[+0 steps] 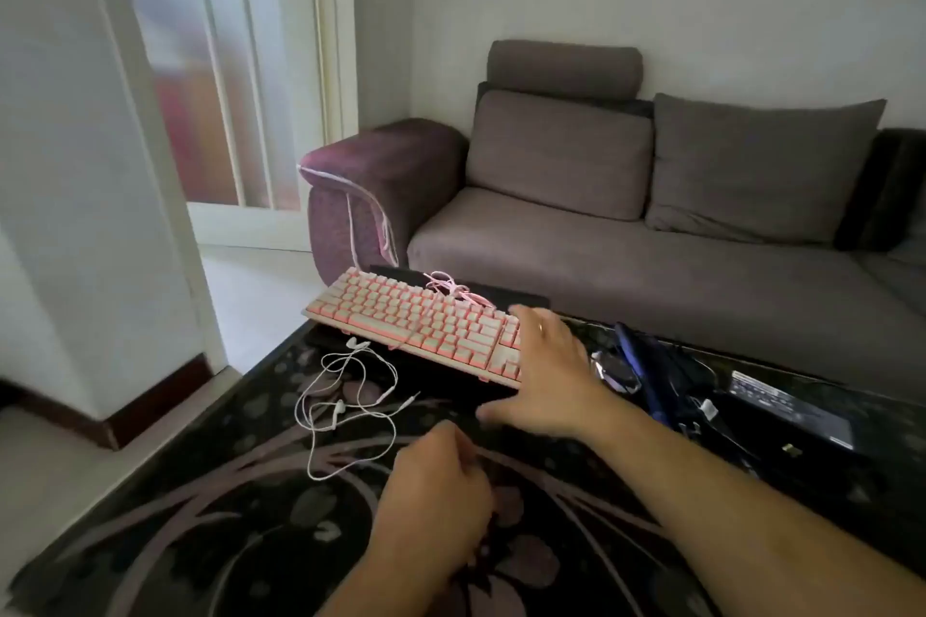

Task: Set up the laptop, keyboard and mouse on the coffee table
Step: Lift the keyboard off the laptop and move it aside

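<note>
Head view, right hand (546, 376) covering keyboard (421, 323) end

Glossy coffee table (210, 506), plastic keyboard (411, 321), matt cloth sofa (626, 276).

Soft daylight from the glazed door (220, 80); slight motion blur, wide-angle bending at edges.

Keyboard (421, 323): pink-and-white keys, pink cable bunched on its far edge; lies raised on a black laptop (481, 293) at the far edge of the coffee table (200, 516). Mouse (619, 373): just right of the keyboard, partly hidden.
</note>
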The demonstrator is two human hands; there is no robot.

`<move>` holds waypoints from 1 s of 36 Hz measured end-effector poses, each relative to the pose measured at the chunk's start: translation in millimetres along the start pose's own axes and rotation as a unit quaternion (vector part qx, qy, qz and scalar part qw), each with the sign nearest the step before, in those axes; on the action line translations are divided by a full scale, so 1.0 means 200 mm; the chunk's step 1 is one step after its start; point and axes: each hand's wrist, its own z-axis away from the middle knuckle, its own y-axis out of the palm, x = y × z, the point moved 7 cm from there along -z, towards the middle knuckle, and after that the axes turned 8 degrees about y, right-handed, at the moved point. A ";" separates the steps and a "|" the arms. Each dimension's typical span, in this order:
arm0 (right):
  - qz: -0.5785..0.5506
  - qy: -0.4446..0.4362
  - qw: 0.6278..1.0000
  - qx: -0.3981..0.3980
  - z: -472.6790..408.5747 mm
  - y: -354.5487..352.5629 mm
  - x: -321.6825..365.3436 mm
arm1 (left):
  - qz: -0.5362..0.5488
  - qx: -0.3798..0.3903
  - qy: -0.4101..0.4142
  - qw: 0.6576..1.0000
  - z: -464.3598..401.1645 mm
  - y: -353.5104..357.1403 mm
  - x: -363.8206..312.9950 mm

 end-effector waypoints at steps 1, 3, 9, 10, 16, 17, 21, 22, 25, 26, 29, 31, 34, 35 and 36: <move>0.025 -0.011 1.000 -0.003 -0.11 0.02 0.03 | 0.015 -0.013 0.004 1.000 -0.04 0.00 0.03; 0.083 0.002 0.996 0.024 -0.30 0.06 0.07 | 0.027 -0.033 -0.006 0.999 -0.09 -0.02 0.09; 0.124 0.063 0.984 0.115 -0.55 0.22 0.07 | 0.042 -0.052 -0.031 0.997 -0.16 -0.06 0.20; 0.126 0.058 0.985 0.106 -0.55 0.23 0.08 | 0.049 -0.058 -0.035 0.996 -0.17 -0.08 0.22; 0.107 0.065 0.989 0.084 -0.31 0.26 0.09 | 0.108 -0.094 -0.071 0.987 -0.21 -0.14 0.32; 0.100 0.064 0.990 0.079 -0.25 0.25 0.11 | 0.133 -0.095 -0.083 0.983 -0.20 -0.14 0.33; 0.077 0.074 0.991 0.082 -0.01 0.24 0.18 | 0.305 -0.094 -0.140 0.937 -0.18 -0.13 0.40; 0.069 0.079 0.991 0.085 0.05 0.23 0.19 | 0.352 -0.096 -0.151 0.919 -0.17 -0.13 0.42; 0.052 0.072 0.993 0.074 0.26 0.22 0.29 | 0.429 -0.131 -0.179 0.875 -0.13 -0.23 0.43; 0.042 0.070 0.994 0.069 0.34 0.23 0.32 | 0.435 -0.151 -0.195 0.866 -0.10 -0.28 0.44; -0.024 0.093 0.992 0.081 0.57 0.29 0.43 | 0.398 -0.183 -0.235 0.867 -0.01 -0.43 0.50; -0.070 0.108 0.986 0.104 0.70 0.35 0.51 | 0.356 -0.188 -0.251 0.880 0.06 -0.52 0.55; -0.120 0.118 0.978 0.121 0.84 0.44 0.62 | 0.275 -0.184 -0.254 0.909 0.15 -0.63 0.60; -0.128 0.121 0.976 0.126 0.87 0.47 0.65 | 0.252 -0.188 -0.251 0.916 0.19 -0.67 0.61; -0.132 0.124 0.975 0.131 0.88 0.50 0.67 | 0.234 -0.190 -0.252 0.920 0.22 -0.70 0.63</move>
